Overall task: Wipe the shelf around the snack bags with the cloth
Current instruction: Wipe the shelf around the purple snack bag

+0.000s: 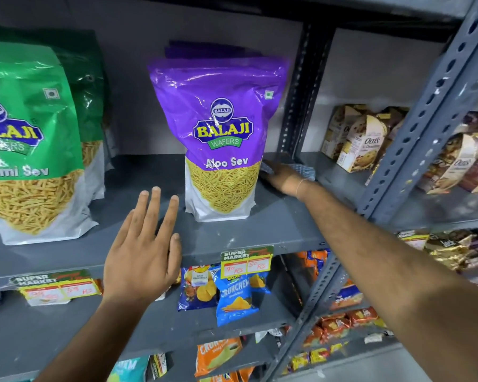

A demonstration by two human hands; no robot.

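A purple Aloo Sev snack bag (pixel 221 139) stands upright in the middle of the grey metal shelf (pixel 273 227), with more purple bags behind it. Green sev bags (pixel 31 150) stand at the left. My right hand (pixel 280 176) reaches deep onto the shelf just right of the purple bag and presses a blue patterned cloth (pixel 304 170) flat against the shelf; part of the cloth is hidden under the hand. My left hand (pixel 144 249) hovers open, fingers spread, above the shelf's front edge between the green and purple bags, holding nothing.
A perforated grey upright (pixel 425 128) rises at the right, with another at the back (pixel 301 100). Oats cookie boxes (pixel 362 142) fill the neighbouring bay. Price tags (pixel 246 261) hang on the shelf edge. Blue and orange snack packets (pixel 235 296) sit on lower shelves.
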